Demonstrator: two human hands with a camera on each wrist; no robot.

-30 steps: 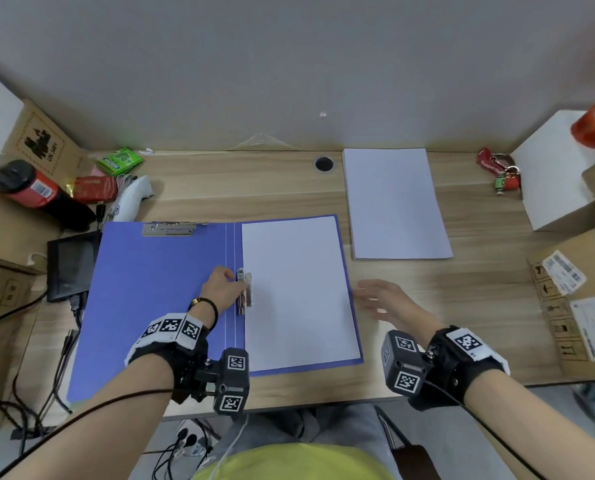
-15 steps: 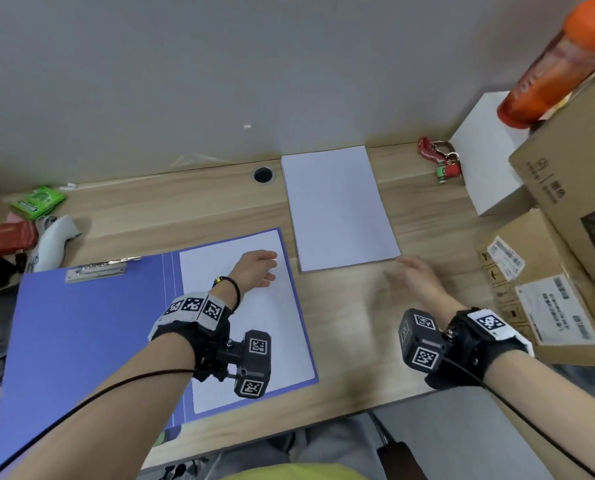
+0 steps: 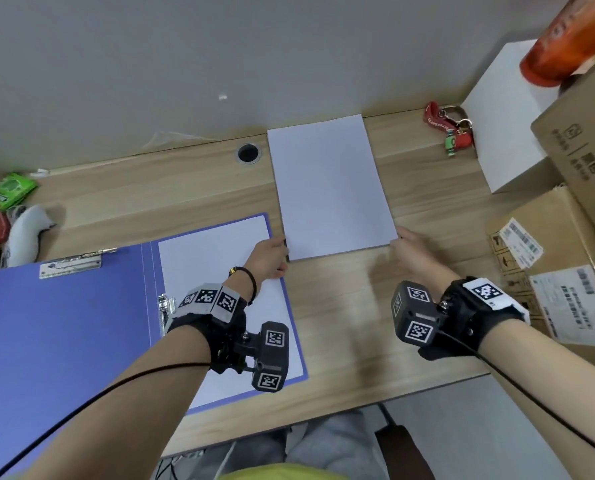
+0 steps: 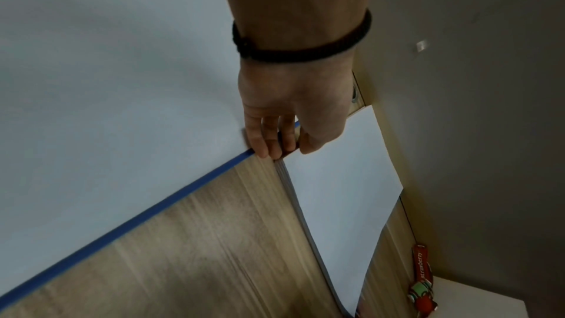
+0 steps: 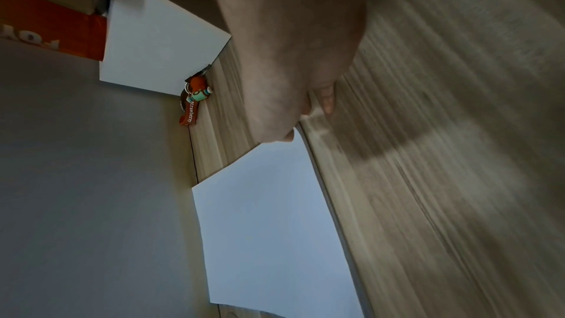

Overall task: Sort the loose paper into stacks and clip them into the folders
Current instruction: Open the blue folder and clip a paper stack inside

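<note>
On the wooden desk (image 3: 341, 323) one sheaf sits in your open blue folder (image 3: 64, 334), while your left hand (image 3: 266, 254) and right hand (image 3: 414, 251), fingers curled, grip the near corners of the remaining paper stack (image 3: 330, 188), not yet filed.

materials and finishes on the desk

the pale wood-grain desk (image 3: 192, 188) looks smooth and matt, laminate-like. the thick stack of white paper (image 3: 330, 188) is matt, its edge showing fine layered sheets. the open blue folder (image 3: 64, 323) has a smooth, faintly sheened plastic-looking cover, a shiny metal clip (image 3: 71, 266) at its top and matt white paper (image 3: 216, 258) clipped inside. the brown cardboard boxes (image 3: 580, 154) are dull and rough, with glossy printed labels. the red keyring strap (image 3: 436, 121) looks like woven cloth.
</note>
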